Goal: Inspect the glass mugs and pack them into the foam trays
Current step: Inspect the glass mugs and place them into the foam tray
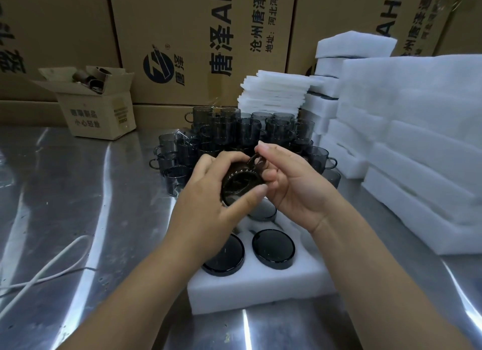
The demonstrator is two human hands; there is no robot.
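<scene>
My left hand (208, 209) cups the mug (241, 182) body; my right hand (294, 190) pinches its handle (257, 160). Glass: smooth, rigid, probably brittle. Support the body, not the handle alone.

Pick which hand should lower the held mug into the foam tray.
Right hand, probably: its grip pinches the handle of the mug, leaving the body free to enter a pocket. The left hand wraps the body, so it would likely foul the foam tray.
</scene>
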